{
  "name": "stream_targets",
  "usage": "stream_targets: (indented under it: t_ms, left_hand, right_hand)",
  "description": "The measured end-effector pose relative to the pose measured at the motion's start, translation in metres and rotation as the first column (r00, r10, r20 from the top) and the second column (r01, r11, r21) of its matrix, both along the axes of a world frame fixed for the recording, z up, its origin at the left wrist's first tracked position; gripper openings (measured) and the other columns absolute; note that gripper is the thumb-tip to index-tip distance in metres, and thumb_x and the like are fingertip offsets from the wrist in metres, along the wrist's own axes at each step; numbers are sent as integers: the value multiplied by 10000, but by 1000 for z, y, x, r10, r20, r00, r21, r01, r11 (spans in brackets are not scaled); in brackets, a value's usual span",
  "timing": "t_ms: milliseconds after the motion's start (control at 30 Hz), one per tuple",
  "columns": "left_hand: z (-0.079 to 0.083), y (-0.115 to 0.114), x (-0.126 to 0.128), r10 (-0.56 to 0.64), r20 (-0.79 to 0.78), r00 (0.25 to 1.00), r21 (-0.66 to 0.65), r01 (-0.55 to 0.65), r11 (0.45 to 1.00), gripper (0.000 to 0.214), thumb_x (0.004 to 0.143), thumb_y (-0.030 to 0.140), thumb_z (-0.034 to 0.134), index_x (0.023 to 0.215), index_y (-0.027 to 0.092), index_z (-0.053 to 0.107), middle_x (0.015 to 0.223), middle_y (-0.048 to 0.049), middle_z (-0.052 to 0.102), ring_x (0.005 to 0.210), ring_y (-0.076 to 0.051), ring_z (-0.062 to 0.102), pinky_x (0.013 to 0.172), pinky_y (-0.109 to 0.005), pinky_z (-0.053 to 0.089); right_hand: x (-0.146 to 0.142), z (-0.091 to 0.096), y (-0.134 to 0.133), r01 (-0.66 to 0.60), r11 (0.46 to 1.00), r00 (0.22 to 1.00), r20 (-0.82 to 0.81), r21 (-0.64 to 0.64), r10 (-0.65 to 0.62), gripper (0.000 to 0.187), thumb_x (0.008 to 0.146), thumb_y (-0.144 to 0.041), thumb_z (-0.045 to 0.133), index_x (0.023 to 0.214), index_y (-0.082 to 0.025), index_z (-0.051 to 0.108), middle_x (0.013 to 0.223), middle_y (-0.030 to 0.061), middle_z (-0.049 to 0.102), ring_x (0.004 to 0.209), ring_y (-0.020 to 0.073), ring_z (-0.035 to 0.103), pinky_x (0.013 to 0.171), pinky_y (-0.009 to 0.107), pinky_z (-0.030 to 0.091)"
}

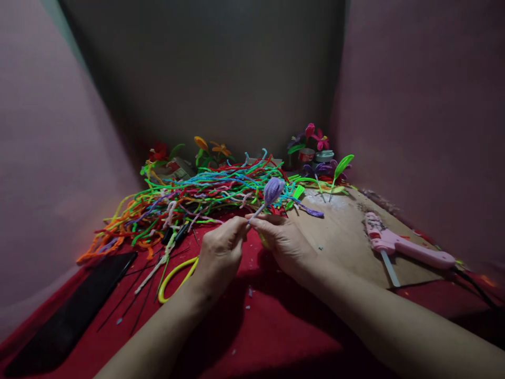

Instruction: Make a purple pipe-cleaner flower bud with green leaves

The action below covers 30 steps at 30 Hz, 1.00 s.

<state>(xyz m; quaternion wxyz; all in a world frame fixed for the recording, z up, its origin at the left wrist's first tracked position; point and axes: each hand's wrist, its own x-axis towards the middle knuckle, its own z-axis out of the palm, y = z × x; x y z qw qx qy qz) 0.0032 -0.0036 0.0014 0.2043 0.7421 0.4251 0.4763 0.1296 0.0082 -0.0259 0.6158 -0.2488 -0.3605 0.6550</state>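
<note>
My left hand (221, 251) and my right hand (284, 241) meet at the middle of the red cloth, fingers pinched together on the thin stem of a purple pipe-cleaner flower bud (273, 190). The bud tilts up and to the right above my fingertips. Just behind it lies a big heap of coloured pipe cleaners (189, 200). Something yellow shows under my right hand, too hidden to name.
A wooden board (347, 242) on the right carries a pink glue gun (406, 247). Finished pipe-cleaner flowers (315, 138) and small jars stand at the back. Yellow-handled scissors (173, 276), thin wires and a black flat object (74, 310) lie on the left. Pink walls close in both sides.
</note>
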Motion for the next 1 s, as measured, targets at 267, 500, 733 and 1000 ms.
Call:
stream_targets:
  t_ms: [267,500,733,1000]
  left_hand:
    - [12,2,-4,-63,424,903,-565,318,761,186,739,292,627,655,147,546,498,60,427,363,-15,251,360,-143,186]
    - [9,14,-23,-235,615,753,-626,647,435,137,773,261,598,723,138,562,473,83,407,316,14,127,309,-122,199]
    - [13,0,-5,-164,257,952,-479,274,834,144,729,279,632,717,136,622,541,28,504,427,-45,377,410,-156,286]
    - [7,2,0,-70,263,962,-405,176,897,219,751,300,597,604,140,566,519,43,423,453,-47,329,419,-167,256]
  right_hand:
    - [5,6,-1,-62,995,989,138,79,51,138,646,-266,705,759,-189,724,596,-20,556,516,68,349,493,235,224]
    - [6,3,1,-168,986,983,78,-3,167,205,582,-245,740,780,-195,718,581,-22,590,461,52,331,457,224,184]
    - [3,7,1,-14,999,999,-35,-37,13,98,534,-168,733,618,-196,692,651,-15,631,602,96,504,561,242,352]
    - [1,8,-3,-11,999,998,63,41,8,105,606,-213,715,711,-210,716,686,-7,637,620,105,499,572,250,358]
